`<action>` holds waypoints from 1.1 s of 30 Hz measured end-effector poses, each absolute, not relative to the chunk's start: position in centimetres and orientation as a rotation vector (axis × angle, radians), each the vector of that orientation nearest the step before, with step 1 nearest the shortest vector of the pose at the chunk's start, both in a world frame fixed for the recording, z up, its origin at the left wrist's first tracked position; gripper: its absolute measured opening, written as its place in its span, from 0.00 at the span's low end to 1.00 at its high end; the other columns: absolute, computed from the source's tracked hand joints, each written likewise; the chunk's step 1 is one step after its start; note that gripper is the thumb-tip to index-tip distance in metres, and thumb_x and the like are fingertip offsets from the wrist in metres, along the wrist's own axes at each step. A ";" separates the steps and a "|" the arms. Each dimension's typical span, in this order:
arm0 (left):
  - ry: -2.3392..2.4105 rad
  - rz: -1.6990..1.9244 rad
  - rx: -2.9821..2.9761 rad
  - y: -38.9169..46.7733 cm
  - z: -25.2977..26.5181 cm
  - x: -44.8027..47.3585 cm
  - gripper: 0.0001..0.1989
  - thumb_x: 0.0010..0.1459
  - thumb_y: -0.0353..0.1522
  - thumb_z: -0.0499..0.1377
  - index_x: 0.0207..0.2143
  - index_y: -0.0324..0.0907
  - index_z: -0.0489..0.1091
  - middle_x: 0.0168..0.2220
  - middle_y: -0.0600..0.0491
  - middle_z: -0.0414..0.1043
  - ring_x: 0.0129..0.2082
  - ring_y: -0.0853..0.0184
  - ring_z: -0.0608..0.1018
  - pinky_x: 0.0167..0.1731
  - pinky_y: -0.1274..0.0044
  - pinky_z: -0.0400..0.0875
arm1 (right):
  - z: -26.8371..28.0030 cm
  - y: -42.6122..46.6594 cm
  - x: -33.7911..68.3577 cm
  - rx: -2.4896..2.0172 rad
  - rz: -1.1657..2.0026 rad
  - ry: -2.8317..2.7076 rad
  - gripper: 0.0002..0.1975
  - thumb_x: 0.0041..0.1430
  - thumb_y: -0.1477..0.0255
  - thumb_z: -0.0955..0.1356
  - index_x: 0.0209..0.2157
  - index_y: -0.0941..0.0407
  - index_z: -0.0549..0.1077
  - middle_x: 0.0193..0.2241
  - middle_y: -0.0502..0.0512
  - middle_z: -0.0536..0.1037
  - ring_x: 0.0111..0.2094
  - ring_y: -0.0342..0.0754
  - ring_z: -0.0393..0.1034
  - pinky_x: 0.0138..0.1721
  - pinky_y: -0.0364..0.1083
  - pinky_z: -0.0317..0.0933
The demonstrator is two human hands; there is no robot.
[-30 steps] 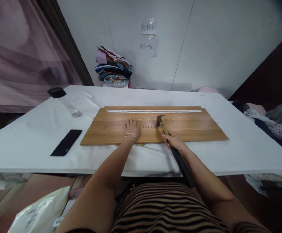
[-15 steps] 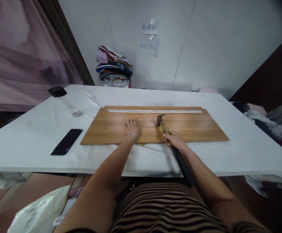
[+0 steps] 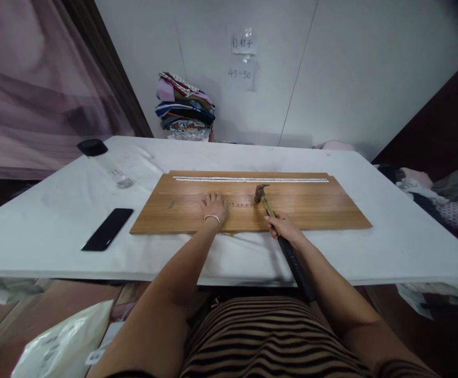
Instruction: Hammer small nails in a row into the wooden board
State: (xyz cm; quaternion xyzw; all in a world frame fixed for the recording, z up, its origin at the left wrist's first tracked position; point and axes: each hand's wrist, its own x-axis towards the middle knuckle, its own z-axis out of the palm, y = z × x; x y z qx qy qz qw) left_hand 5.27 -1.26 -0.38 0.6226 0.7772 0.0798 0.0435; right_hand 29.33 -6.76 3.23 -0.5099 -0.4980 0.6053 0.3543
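Observation:
A wooden board (image 3: 311,210) lies flat in front of me. My left hand (image 3: 215,208) rests on it with the fingers spread and a bracelet at the wrist. To the right of those fingers runs a row of several small nails (image 3: 241,205) standing in the wood. My right hand (image 3: 283,227) is wrapped round the shaft of a claw hammer (image 3: 261,194). The hammer's head is over the right end of the row; whether it touches a nail I cannot make out. Its black grip reaches back toward my body.
Two white strips (image 3: 248,180) lie along the board's far side. A black phone (image 3: 108,229) and a clear bottle with a black lid (image 3: 113,168) lie on the white table (image 3: 402,236), to the left. Folded clothes (image 3: 185,107) are stacked beyond the far edge.

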 end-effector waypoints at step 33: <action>2.387 0.275 1.919 -1.0 -0.9 5.1 0.26 0.67 0.37 0.43 0.60 0.39 0.69 0.69 0.41 0.60 0.69 0.49 0.59 0.65 0.51 0.55 | 2.9 -6.8 29.4 -1.343 1.593 -1.274 0.17 0.48 0.59 0.71 0.27 0.52 0.61 0.15 0.41 0.65 0.12 0.38 0.54 0.14 0.39 0.48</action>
